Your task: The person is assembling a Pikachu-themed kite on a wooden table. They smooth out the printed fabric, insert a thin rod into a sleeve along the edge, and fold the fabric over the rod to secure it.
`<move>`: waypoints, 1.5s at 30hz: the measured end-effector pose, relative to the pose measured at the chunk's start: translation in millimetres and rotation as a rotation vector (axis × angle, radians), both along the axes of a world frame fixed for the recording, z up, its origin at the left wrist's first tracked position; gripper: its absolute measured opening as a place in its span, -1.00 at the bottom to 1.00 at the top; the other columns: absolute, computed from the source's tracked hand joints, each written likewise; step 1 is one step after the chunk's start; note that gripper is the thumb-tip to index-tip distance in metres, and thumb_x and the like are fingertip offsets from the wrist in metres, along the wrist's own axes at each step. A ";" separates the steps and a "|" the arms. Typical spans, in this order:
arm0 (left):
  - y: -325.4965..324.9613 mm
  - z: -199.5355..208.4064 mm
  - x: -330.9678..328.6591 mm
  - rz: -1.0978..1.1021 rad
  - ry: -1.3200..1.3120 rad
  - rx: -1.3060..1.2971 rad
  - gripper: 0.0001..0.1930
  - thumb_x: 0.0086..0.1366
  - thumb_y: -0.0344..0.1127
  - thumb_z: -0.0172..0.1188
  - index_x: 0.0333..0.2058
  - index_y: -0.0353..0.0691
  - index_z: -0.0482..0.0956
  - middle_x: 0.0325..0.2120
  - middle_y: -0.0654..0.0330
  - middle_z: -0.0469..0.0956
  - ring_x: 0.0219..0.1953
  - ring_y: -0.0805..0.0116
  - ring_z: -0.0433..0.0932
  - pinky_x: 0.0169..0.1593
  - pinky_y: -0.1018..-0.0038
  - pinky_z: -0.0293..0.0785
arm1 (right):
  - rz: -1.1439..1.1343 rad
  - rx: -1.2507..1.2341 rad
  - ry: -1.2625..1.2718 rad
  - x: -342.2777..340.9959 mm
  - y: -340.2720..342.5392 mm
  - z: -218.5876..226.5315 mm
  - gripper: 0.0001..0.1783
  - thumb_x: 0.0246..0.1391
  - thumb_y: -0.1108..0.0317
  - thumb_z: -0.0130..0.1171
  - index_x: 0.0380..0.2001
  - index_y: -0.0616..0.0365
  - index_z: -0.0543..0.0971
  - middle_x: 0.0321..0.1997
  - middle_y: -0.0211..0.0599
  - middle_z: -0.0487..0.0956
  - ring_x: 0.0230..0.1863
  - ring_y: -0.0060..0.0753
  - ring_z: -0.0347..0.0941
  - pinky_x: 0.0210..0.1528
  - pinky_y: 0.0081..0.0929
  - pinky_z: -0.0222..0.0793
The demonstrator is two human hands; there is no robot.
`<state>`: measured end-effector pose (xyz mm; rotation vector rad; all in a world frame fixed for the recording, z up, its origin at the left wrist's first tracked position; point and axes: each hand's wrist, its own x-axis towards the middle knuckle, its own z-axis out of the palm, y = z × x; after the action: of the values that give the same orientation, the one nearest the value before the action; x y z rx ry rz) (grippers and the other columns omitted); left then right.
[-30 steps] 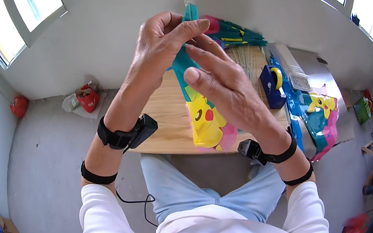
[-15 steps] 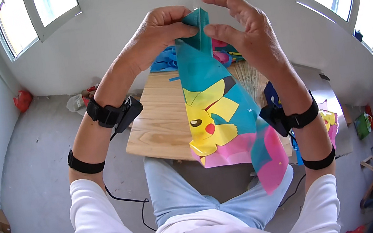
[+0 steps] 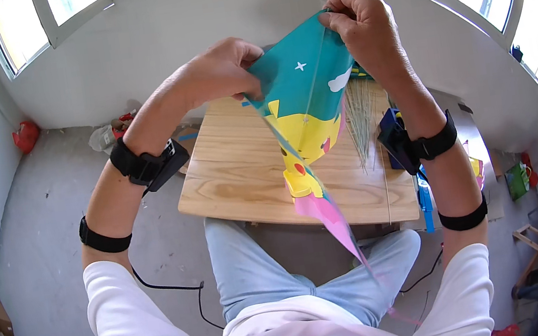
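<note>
A thin, limp kite [image 3: 299, 60], teal on top with a yellow cartoon figure and pink lower down, hangs in front of me above the table. My right hand [image 3: 367, 25] pinches its top corner between thumb and fingers. Lower on the left, my left hand [image 3: 224, 71] is closed on the kite's side edge. The teal part between my hands is spread, with a straight seam line down its middle. Below them the sheet folds and twists, and its narrow pink end hangs past the table's front edge toward my right knee.
Thin sticks [image 3: 362, 113] lie on the right part of the wooden table [image 3: 234, 166]. Blue strips [image 3: 426, 202] hang at its right edge. To the right stands another table with printed sheets. A red bag [image 3: 26, 136] is on the floor at the far left.
My right hand has closed on the kite's top corner and moved slightly right. My left hand has moved left and down to the side edge. The teal part has unfolded; the lower part has turned edge-on.
</note>
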<state>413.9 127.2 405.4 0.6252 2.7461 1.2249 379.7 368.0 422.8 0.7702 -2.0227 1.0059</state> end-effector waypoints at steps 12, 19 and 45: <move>-89.8 -3.0 36.1 0.038 -0.267 -0.024 -0.63 -0.02 -0.71 0.30 -0.15 -0.42 0.66 -0.29 0.23 0.70 -0.31 0.53 0.62 -0.08 0.54 0.58 | 0.123 0.025 -0.074 -0.5 1.6 -7.5 -0.90 0.07 0.45 0.26 -0.42 0.28 0.64 -0.50 -0.17 0.64 -0.50 -0.39 0.53 -0.36 -0.45 0.50; -157.7 -18.1 62.5 0.031 -0.489 -0.088 -0.57 -0.08 -0.74 0.33 -0.14 -0.42 0.64 -0.32 0.25 0.69 -0.32 0.53 0.62 -0.10 0.51 0.60 | 0.114 0.002 -0.129 -15.0 14.0 -7.3 -0.94 0.05 0.43 0.30 -0.43 0.20 0.66 -0.54 -0.28 0.62 -0.52 -0.51 0.49 -0.37 -0.51 0.49; 36.8 -42.9 -37.2 -0.139 -0.158 0.715 -0.88 0.11 -0.53 0.34 -0.33 -0.26 0.65 -0.41 0.30 0.64 -0.36 0.57 0.62 -0.15 0.65 0.57 | 0.621 -0.255 -0.475 -14.2 8.1 -50.2 -0.90 0.12 0.48 0.27 -0.27 0.21 0.64 -0.51 -0.43 0.55 -0.44 -0.65 0.49 -0.31 -0.65 0.43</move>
<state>376.7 164.0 362.5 0.7024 2.0512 2.1116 365.5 376.1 372.6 1.1306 -2.0050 1.9118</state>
